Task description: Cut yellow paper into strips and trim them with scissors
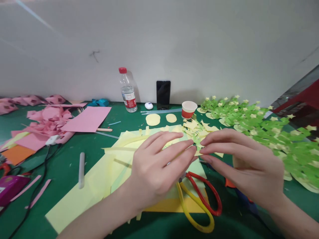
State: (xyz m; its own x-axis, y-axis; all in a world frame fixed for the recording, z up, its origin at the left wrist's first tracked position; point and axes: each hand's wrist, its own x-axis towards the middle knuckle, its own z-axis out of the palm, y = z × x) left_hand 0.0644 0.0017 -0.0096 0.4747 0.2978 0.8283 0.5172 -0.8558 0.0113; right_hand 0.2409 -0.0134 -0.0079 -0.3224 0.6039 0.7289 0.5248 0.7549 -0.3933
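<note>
My left hand (159,162) is closed over the yellow paper, its fingers bent together and pointing right. From behind it a pale yellow paper strip (119,150) sticks out to the left, raised with a shadow below it. My right hand (251,159) faces it, thumb and fingertips brought close together at the left fingertips. Whatever lies between the fingertips is hidden or too small to make out. Under the left hand are yellow paper sheets (84,196) and scissors with red and yellow handles (199,202), their blades covered.
Cut paper scraps (193,126) lie beyond the fingers, near a paper cup (188,109). Green paper plants with yellow stars (264,126) fill the right. A bottle (128,93) and phone (163,95) stand by the wall. Pink paper (87,119), a glue stick (81,171) and a cable (45,169) lie left.
</note>
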